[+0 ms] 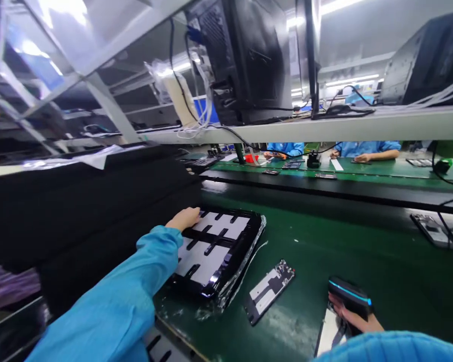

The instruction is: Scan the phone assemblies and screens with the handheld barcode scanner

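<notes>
In the head view, the person's left hand (pixel 184 219) rests at the far left edge of a black tray (pixel 243 246) with pale panels, which lies on the green worktop (pixel 313 241). Its fingertips are lost against the dark edge, so whether they pinch the rim or merely lie on it cannot be told. The right hand (pixel 357 320) has its fingers wrapped round a black handheld scanner (pixel 347 290) with a lit blue strip. Just beside those fingers, and partly beneath the scanner, is a pale-backed phone unit (pixel 329 329); whether they touch it is unclear. A second unit (pixel 270 292) lies loose between the two hands, nearer the tray, touched by neither.

The work looks partway along: two units are out on the worktop, and the one by the right fingers seems the one being dealt with. The loose unit appears to be left over, but nothing visible shows whether either has been scanned.
</notes>
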`<state>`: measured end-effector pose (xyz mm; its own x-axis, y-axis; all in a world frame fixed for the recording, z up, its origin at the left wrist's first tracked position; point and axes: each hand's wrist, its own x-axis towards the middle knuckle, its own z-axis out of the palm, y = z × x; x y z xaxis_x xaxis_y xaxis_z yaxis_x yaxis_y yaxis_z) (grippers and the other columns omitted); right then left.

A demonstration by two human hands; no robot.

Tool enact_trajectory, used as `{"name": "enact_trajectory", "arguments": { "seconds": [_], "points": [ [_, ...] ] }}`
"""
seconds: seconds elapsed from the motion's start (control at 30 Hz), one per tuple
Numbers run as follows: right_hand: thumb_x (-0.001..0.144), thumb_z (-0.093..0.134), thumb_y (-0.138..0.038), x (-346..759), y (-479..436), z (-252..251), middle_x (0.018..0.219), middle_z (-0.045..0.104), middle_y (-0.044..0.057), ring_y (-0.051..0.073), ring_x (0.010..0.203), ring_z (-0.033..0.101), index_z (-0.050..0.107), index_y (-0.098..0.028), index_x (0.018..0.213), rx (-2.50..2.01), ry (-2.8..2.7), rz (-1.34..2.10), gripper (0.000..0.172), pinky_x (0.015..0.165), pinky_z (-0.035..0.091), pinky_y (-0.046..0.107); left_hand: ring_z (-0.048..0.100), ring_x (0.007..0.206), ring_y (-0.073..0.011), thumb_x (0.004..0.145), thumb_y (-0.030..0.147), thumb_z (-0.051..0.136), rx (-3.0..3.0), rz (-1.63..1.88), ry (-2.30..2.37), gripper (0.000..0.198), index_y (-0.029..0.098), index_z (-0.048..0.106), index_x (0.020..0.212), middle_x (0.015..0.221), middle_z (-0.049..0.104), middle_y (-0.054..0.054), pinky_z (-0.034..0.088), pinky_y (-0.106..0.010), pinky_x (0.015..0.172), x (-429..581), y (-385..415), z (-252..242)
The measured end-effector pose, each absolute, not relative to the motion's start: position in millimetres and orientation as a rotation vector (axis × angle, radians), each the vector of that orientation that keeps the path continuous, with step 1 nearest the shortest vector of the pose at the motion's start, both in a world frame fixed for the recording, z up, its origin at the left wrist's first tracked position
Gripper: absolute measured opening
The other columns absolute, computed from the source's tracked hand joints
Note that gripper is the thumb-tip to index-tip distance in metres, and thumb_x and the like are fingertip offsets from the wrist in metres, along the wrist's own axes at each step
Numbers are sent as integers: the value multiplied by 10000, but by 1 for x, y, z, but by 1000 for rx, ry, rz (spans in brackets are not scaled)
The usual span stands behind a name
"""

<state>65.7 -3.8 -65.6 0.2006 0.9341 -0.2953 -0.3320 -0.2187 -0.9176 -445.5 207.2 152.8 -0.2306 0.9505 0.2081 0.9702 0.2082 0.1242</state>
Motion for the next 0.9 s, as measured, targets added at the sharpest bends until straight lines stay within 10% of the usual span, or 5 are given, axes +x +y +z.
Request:
{"name": "enact_trajectory", "arguments": {
  "seconds": [0.23,0.4,0.6,0.9],
  "points": [
    [476,792,-453,58,-30,-9,854,787,133,422,1013,698,797,-242,814,-1214,-620,1406,399,1045,423,555,590,679,-103,824,201,559,-1901,-633,-2134,223,40,558,977,740,599,19,398,-199,736,-355,206,187],
    [528,793,-462,53,-40,-4,747,733,92,392,991,663,775,-227,757,-1193,-770,1392,329,982,443,535,594,546,-107,840,258,557,-2549,-997,-1936,462,151,513,1288,682,668,35,434,-181,581,-204,127,100],
    [545,791,-426,57,-46,-8,636,626,14,344,958,653,710,-214,677,-1165,-851,1417,263,979,447,472,673,596,-160,826,238,519,-2810,-1574,-2298,457,189,528,1280,755,744,-22,472,-228,569,-125,66,22],
    [656,799,-387,66,-46,-11,834,727,43,313,974,651,737,-189,815,-1076,-920,1540,261,954,446,451,666,605,-169,867,314,524,-2786,-1533,-2277,422,188,528,1269,735,725,-17,467,-238,581,-144,85,23]
  ]
}}
